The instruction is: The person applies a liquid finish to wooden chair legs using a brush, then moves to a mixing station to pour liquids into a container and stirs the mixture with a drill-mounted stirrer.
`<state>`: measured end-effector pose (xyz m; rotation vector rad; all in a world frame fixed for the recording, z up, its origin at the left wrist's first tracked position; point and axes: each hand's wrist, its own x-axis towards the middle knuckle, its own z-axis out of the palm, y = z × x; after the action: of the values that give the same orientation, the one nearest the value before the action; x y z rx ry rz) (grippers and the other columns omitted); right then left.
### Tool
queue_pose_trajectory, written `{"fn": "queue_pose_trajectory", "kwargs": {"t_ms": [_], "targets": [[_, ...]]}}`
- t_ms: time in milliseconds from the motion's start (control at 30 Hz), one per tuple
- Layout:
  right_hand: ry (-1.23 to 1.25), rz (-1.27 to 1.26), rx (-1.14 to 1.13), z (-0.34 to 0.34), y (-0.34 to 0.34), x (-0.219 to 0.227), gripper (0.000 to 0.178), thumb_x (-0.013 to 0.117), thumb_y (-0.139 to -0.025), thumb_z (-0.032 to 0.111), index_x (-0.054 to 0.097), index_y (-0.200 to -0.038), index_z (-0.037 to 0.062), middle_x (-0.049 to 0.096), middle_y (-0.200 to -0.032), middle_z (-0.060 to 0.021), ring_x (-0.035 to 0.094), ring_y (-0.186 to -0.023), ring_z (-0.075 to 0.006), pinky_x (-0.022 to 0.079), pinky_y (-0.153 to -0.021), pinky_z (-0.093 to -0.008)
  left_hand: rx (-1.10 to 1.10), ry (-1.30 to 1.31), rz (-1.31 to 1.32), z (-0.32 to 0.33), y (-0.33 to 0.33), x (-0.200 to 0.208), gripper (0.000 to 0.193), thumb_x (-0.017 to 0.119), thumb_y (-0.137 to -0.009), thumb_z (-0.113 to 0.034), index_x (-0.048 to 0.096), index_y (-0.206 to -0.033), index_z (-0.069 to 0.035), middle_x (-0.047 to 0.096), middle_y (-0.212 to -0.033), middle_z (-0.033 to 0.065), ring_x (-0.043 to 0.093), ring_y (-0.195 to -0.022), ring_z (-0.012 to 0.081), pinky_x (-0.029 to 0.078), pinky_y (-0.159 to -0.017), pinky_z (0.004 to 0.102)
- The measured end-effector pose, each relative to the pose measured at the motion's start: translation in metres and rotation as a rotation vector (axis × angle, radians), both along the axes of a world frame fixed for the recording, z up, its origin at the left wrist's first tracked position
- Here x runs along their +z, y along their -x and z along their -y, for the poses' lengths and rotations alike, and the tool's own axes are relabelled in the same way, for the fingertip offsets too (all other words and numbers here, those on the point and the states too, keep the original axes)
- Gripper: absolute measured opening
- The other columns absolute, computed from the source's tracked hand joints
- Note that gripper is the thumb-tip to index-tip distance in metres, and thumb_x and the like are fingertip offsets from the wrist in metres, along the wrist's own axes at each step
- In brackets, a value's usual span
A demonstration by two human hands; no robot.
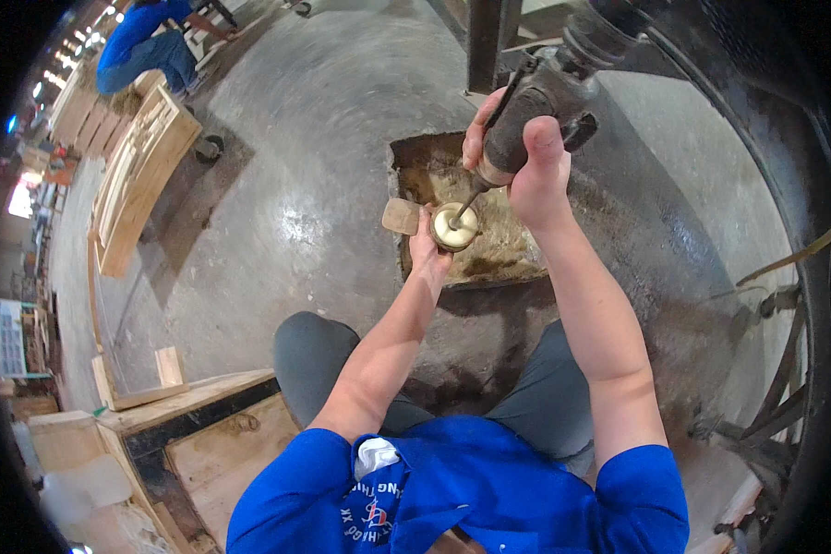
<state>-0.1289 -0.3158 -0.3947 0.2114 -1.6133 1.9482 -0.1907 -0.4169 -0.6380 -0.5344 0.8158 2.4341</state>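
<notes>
My left hand point(426, 247) is closed around a small round cup-like piece point(455, 238) with a pale, cream-coloured inside. A flat tan piece with rounded corners point(401, 217) sticks out to the left of my fingers; whether it joins the round piece I cannot tell. My right hand point(537, 180) grips the dark body of a power tool point(519, 125), thumb on the near side. From the tool a thin metal shaft point(471, 196) slants down to the left, its tip inside the round piece. Beneath both hands lies a shallow, stained tray point(517, 245) on the floor.
A dark metal frame point(483, 46) stands beyond the tray, and dark machine parts point(803, 305) line the right. At lower left is a wooden cabinet point(231, 439); farther off, a wheeled wooden cart point(143, 180) carries wood strips. A person in blue point(148, 46) crouches at far left.
</notes>
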Motion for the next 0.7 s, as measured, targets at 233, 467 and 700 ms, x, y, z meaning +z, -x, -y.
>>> {"fn": "queue_pose_trajectory", "kwargs": {"t_ms": [233,467,700], "targets": [[-0.112,0.073,0.082,0.032,0.021,0.014,0.074,0.061,-0.065,0.070,0.053,-0.088,0.0005,0.055,-0.066,-0.0058,0.054,-0.058,-0.0145,0.045,-0.054,-0.0269,0.097,-0.062,0.007,-0.003,0.006,0.000,0.029,0.054,-0.090,-0.026,0.052,-0.108,-0.002,0.059,-0.101,0.0068,0.059,-0.088,0.0195,0.052,-0.075,0.0368],[-0.177,0.151,0.153,0.051,0.033,0.010,0.072,0.066,-0.064,0.066,0.053,-0.089,-0.0006,0.055,-0.065,-0.0062,0.054,-0.058,-0.0143,0.045,-0.054,-0.0270,0.121,-0.126,0.038,-0.004,0.006,0.002,0.030,0.055,-0.090,-0.025,0.054,-0.110,-0.003,0.059,-0.102,0.0057,0.059,-0.089,0.0182,0.052,-0.075,0.0364],[-0.237,0.139,0.174,0.052,0.038,0.009,0.074,0.062,-0.063,0.069,0.052,-0.089,0.0008,0.054,-0.064,-0.0071,0.054,-0.058,-0.0154,0.044,-0.054,-0.0270,0.168,-0.102,0.100,-0.003,0.012,0.000,0.031,0.057,-0.089,-0.028,0.057,-0.108,-0.004,0.060,-0.101,0.0038,0.059,-0.087,0.0179,0.052,-0.074,0.0359]]}}
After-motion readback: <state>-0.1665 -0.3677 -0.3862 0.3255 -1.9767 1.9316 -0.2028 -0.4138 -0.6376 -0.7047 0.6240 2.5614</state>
